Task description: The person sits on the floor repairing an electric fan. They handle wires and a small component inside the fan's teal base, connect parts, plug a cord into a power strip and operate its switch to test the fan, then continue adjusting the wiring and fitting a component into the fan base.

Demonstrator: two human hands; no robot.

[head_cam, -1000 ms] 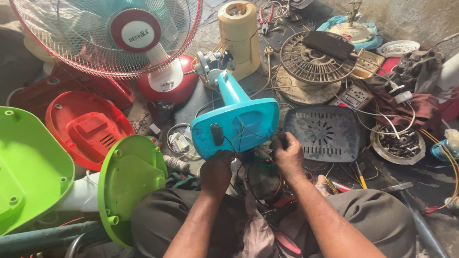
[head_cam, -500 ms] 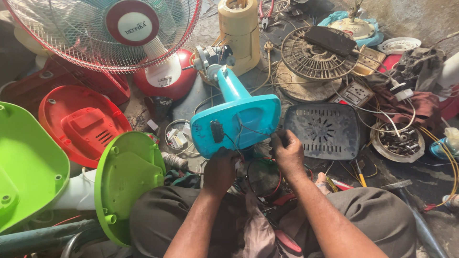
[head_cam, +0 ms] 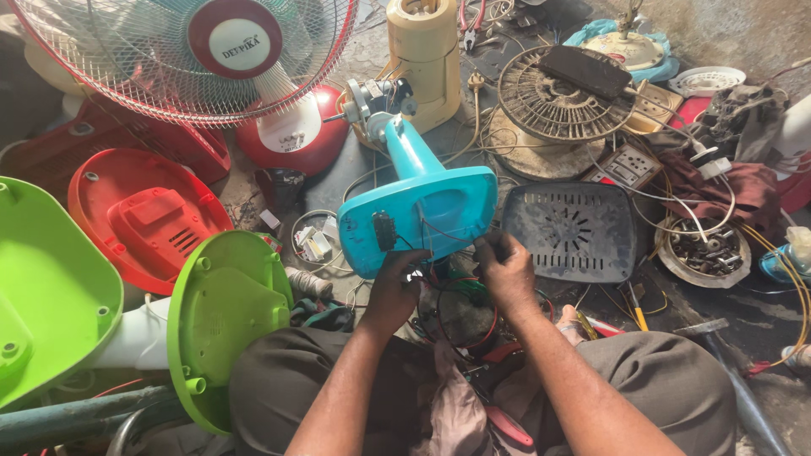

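Note:
A turquoise fan stand (head_cam: pixel 422 203) lies tipped on the floor, its square base turned toward me and its neck pointing away. My left hand (head_cam: pixel 395 287) grips the base's lower edge below a small black switch block. My right hand (head_cam: pixel 505 266) pinches wires at the base's lower right corner. Red and black wires (head_cam: pixel 463 308) loop under the base between both hands. What my right fingertips hold is too small to make out.
A red-and-white table fan (head_cam: pixel 228 59) stands at the back left. Red base covers (head_cam: pixel 148 215) and green fan bases (head_cam: pixel 224 317) crowd the left. A dark plastic grille (head_cam: pixel 570 232), round grille (head_cam: pixel 553 101), cream housing (head_cam: pixel 427 51), bowl of screws (head_cam: pixel 705 249) and cables lie right.
My view has shifted slightly closer. Both hands stay at the turquoise base's lower edge, with only small finger movements among the wires.

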